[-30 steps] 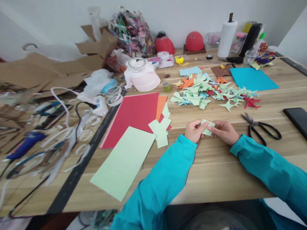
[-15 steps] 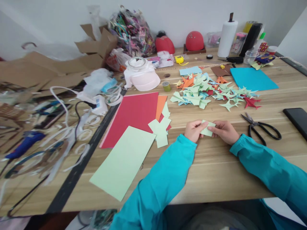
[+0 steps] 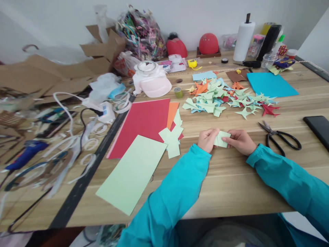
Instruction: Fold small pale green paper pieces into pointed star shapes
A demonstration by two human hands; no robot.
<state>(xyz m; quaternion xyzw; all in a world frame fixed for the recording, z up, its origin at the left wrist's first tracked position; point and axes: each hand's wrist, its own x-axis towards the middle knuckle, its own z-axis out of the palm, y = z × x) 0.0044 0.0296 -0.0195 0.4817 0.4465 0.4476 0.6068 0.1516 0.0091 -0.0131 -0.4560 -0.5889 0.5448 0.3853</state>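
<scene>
A small piece of pale green paper (image 3: 221, 139) with a crease is held between both hands, just above the wooden table. My left hand (image 3: 206, 140) pinches its left edge, the fingertips partly behind the paper. My right hand (image 3: 241, 141) grips the right side, thumb on top and fingers underneath. To the left lie several small pale green paper squares (image 3: 172, 140), partly on a red sheet (image 3: 146, 120). A large pale green sheet (image 3: 132, 173) sits nearer the front edge. Beyond my hands is a heap of folded paper shapes (image 3: 216, 96) in green, orange, blue and red.
Black-handled scissors (image 3: 280, 133) lie right of my right hand, with a black phone (image 3: 318, 128) farther right. A blue sheet (image 3: 272, 84) is at the back right. Cords and a blue glue gun (image 3: 28, 154) clutter the left. A pink cap (image 3: 155, 85) stands behind the red sheet.
My left thumb has drawn back toward the paper's upper left edge, so more of the paper and its crease shows. The right hand is nearly still.
</scene>
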